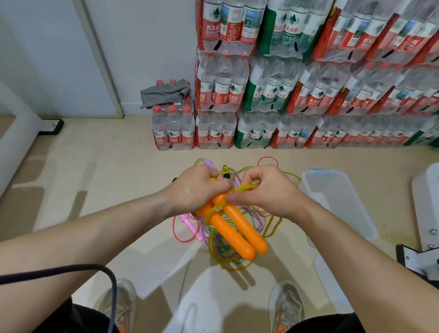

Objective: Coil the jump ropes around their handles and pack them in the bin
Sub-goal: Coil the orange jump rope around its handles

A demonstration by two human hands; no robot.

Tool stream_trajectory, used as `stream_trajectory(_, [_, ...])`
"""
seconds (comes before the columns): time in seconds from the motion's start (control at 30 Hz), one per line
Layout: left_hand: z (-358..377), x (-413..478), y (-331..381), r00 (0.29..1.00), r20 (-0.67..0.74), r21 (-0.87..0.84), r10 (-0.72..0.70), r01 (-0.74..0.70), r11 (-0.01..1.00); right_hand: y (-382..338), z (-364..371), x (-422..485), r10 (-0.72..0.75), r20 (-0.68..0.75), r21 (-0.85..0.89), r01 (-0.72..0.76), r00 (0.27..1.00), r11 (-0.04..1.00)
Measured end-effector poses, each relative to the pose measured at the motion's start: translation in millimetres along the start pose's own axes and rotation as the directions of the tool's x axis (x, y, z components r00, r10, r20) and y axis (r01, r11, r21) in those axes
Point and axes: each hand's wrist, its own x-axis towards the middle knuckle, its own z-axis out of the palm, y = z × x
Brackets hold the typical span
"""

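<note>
Frame centre: left hand grips the upper ends of two orange handles, held side by side, free ends pointing toward the lower right. Right hand, fingers curled, pinches the yellow-green rope against the handles; one loop crosses both. On the floor beneath: a tangle of other ropes, pink, purple, green. Clear bin stands at right of centre, near the tangle. Water-bottle packs stacked across the upper right.
</note>
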Motion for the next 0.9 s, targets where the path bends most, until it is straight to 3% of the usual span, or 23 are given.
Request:
stream_trajectory(0.07, [-2,-1,5,1.000,0.023,-0.143,-0.006,0.009,0.990,-5,-2,-1,0.022,0.011,0.208,-0.024,1.000,0.978])
stream_trajectory(0.17, [-7,-2,12,0.999,-0.046,-0.394,-0.003,-0.015,0.919,-6,-5,-1,0.052,0.048,0.511,-0.069,0.997,0.857])
stream_trajectory(0.27, [-17,2,11,0.981,-0.172,-0.547,-0.086,-0.022,0.837,-5,5,0,0.162,0.019,0.587,-0.142,0.987,0.797])
stream_trajectory(0.43, [-14,5,9,0.903,-0.286,-0.699,-0.322,0.033,0.714,-13,55,-11,0.212,-0.013,0.507,-0.177,0.977,0.844])
stream_trajectory(0.53, [-14,12,1,0.816,-0.397,-0.700,-0.419,0.026,0.714,-21,72,-21,0.068,-0.076,0.246,-0.048,0.995,0.968])
stream_trajectory(0.7, [-19,18,-10,0.706,-0.627,-0.452,-0.331,0.016,0.892,-40,65,-32,-0.079,-0.023,-0.034,0.078,0.997,0.996])
stream_trajectory(0.83, [-13,19,-18,0.695,-0.669,-0.342,-0.263,0.027,0.939,-33,67,-29,-0.103,0.045,-0.220,0.111,0.994,0.969])
stream_trajectory(0.9, [-13,19,-19,0.689,-0.680,-0.312,-0.251,0.038,0.949,-32,61,-27,-0.068,0.128,-0.184,0.091,0.989,0.979])
